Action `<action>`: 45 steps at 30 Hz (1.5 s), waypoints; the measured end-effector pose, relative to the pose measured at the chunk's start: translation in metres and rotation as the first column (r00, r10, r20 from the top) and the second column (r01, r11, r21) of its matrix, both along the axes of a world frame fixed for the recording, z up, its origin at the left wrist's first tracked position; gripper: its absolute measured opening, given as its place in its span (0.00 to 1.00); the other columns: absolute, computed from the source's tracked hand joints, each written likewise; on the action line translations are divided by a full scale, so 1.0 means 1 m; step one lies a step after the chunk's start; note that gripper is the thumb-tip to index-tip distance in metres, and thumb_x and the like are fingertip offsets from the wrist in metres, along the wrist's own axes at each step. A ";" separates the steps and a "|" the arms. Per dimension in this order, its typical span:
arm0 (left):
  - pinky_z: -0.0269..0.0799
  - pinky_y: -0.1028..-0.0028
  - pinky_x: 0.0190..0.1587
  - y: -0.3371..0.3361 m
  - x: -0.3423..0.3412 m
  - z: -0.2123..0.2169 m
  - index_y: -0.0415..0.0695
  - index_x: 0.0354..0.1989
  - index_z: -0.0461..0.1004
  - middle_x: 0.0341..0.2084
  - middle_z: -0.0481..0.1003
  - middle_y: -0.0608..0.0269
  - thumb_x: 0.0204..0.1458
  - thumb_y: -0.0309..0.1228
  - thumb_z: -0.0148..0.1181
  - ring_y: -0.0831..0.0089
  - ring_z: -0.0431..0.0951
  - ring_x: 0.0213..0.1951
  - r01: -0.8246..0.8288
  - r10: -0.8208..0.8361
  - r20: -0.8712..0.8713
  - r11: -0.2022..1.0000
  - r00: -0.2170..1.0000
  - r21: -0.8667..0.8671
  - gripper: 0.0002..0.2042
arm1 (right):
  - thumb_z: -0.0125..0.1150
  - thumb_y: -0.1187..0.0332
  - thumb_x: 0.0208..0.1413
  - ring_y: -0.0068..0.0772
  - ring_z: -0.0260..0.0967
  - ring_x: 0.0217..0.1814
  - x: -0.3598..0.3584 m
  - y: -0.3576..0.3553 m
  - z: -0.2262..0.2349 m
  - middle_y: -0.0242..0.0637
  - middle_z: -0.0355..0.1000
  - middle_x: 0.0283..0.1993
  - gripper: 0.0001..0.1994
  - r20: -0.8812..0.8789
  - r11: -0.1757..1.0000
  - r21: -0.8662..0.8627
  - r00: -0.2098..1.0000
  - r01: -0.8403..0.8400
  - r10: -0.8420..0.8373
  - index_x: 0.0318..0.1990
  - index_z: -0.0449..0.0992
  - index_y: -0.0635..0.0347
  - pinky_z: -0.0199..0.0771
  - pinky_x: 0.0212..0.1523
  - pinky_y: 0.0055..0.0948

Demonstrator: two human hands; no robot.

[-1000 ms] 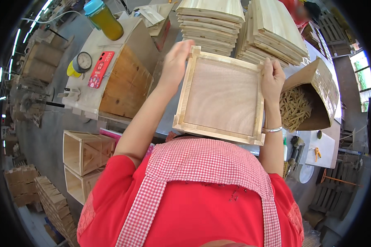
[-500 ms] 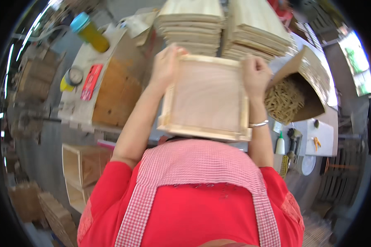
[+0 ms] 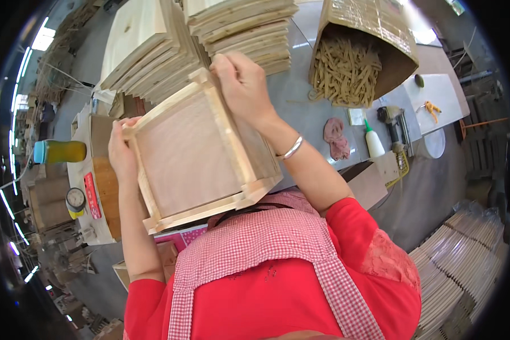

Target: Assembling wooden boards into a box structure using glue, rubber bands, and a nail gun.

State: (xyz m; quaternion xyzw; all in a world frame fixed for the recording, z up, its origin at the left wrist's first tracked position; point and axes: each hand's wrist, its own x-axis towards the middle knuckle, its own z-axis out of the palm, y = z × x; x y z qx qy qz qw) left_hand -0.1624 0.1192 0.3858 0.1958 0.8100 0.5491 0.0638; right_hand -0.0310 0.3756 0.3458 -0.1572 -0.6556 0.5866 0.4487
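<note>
I hold a square wooden box frame (image 3: 195,153) with a thin plywood bottom up in front of my chest, tilted. My left hand (image 3: 119,148) grips its far left corner. My right hand (image 3: 241,85) grips the top right corner, a metal bracelet on that wrist. The box's open side faces me. I wear a red top and a red-and-white checked apron.
Stacks of wooden panels (image 3: 153,51) lie on the grey bench (image 3: 309,116) behind the box. A cardboard box of wooden sticks (image 3: 354,56) stands at right, with a pink rag (image 3: 335,137), a glue bottle (image 3: 374,144) and a nail gun (image 3: 392,126). A capped bottle (image 3: 59,152) lies at left.
The view has swung to the right and the box frame has turned in my hands, its right side now tipped toward me. Both hands kept their hold.
</note>
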 end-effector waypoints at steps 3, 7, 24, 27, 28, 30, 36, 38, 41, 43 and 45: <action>0.65 0.71 0.56 -0.001 0.001 0.002 0.43 0.36 0.72 0.43 0.79 0.56 0.71 0.42 0.35 0.70 0.74 0.47 0.023 -0.025 0.046 0.999 0.999 0.045 0.20 | 0.58 0.66 0.60 0.32 0.72 0.32 0.025 0.061 -0.097 0.41 0.74 0.34 0.10 0.126 0.940 0.270 0.960 0.209 -0.250 0.39 0.77 0.66 0.72 0.35 0.31; 0.65 0.69 0.57 0.001 0.001 0.000 0.42 0.36 0.71 0.43 0.77 0.53 0.71 0.41 0.36 0.67 0.73 0.48 -0.006 -0.028 0.164 0.979 0.986 0.204 0.19 | 0.61 0.69 0.53 0.52 0.75 0.44 0.102 0.144 -0.265 0.46 0.73 0.46 0.12 0.644 0.895 0.441 0.668 0.073 -0.372 0.45 0.76 0.58 0.76 0.45 0.46; 0.68 0.71 0.51 0.012 0.022 0.009 0.39 0.35 0.77 0.36 0.80 0.60 0.70 0.43 0.39 0.74 0.75 0.41 -0.020 0.022 -0.063 0.999 0.998 0.046 0.23 | 0.57 0.65 0.51 0.57 0.76 0.41 0.118 0.155 -0.247 0.48 0.77 0.39 0.10 0.720 0.842 0.539 0.536 -0.033 -0.440 0.35 0.81 0.59 0.76 0.41 0.51; 0.68 0.73 0.48 0.009 0.017 -0.001 0.37 0.34 0.77 0.34 0.79 0.61 0.69 0.41 0.40 0.75 0.74 0.39 0.050 -0.031 -0.139 0.990 0.990 0.134 0.23 | 0.59 0.63 0.49 0.54 0.76 0.35 0.107 0.169 -0.200 0.48 0.77 0.31 0.10 0.608 0.801 0.578 0.573 0.153 -0.549 0.32 0.79 0.60 0.75 0.37 0.49; 0.68 0.73 0.47 0.007 0.015 -0.005 0.37 0.34 0.76 0.34 0.79 0.61 0.69 0.41 0.40 0.75 0.73 0.38 0.069 -0.040 -0.166 0.983 0.985 0.172 0.22 | 0.60 0.63 0.49 0.53 0.75 0.32 0.100 0.170 -0.172 0.48 0.76 0.28 0.10 0.571 0.784 0.588 0.586 0.198 -0.576 0.30 0.78 0.61 0.75 0.36 0.47; 0.68 0.70 0.53 0.018 0.014 -0.008 0.37 0.44 0.75 0.41 0.79 0.56 0.66 0.42 0.48 0.70 0.76 0.44 0.022 0.026 -0.204 0.973 0.979 0.230 0.18 | 0.60 0.66 0.51 0.43 0.73 0.26 0.091 0.177 -0.120 0.44 0.75 0.25 0.08 0.349 0.801 0.541 0.798 0.256 -0.491 0.29 0.74 0.62 0.74 0.32 0.41; 0.53 0.60 0.70 0.024 0.078 0.071 0.44 0.74 0.44 0.71 0.50 0.46 0.44 0.50 0.73 0.50 0.54 0.71 0.379 -0.278 -0.684 0.925 0.675 -0.002 0.54 | 0.53 0.77 0.61 0.20 0.59 0.23 0.063 -0.020 0.123 0.30 0.65 0.25 0.01 0.345 0.765 0.529 0.917 -0.367 0.202 0.37 0.67 0.63 0.60 0.25 0.22; 0.57 0.61 0.68 0.019 0.095 0.085 0.47 0.71 0.55 0.68 0.59 0.50 0.42 0.42 0.76 0.50 0.59 0.69 0.595 -0.361 -0.622 0.775 0.695 0.214 0.48 | 0.53 0.80 0.59 0.25 0.58 0.21 0.072 -0.078 0.157 0.36 0.65 0.25 0.03 0.455 0.604 0.560 0.820 -0.567 0.348 0.37 0.67 0.64 0.61 0.25 0.25; 0.65 0.60 0.62 -0.018 0.085 0.099 0.47 0.59 0.72 0.58 0.72 0.52 0.44 0.37 0.74 0.53 0.67 0.64 0.755 -0.725 -0.258 0.656 0.639 0.025 0.31 | 0.54 0.81 0.57 0.36 0.63 0.22 0.089 -0.105 0.174 0.41 0.65 0.25 0.03 0.538 0.531 0.547 0.758 -0.647 0.370 0.36 0.69 0.64 0.63 0.26 0.29; 0.71 0.62 0.52 -0.029 0.087 0.085 0.46 0.41 0.81 0.37 0.78 0.61 0.45 0.32 0.72 0.60 0.75 0.50 0.664 -0.512 -0.571 0.743 0.642 0.080 0.14 | 0.56 0.81 0.54 0.42 0.66 0.26 0.098 -0.110 0.165 0.42 0.67 0.26 0.05 0.538 0.528 0.557 0.763 -0.641 0.358 0.36 0.69 0.63 0.65 0.29 0.33; 0.69 0.66 0.47 -0.044 0.087 0.077 0.46 0.34 0.83 0.31 0.70 0.62 0.44 0.28 0.71 0.65 0.71 0.42 0.452 -0.396 -0.633 0.889 0.666 -0.080 0.07 | 0.58 0.80 0.52 0.45 0.66 0.30 0.106 -0.114 0.158 0.41 0.67 0.28 0.06 0.550 0.514 0.551 0.750 -0.657 0.369 0.36 0.70 0.63 0.67 0.33 0.36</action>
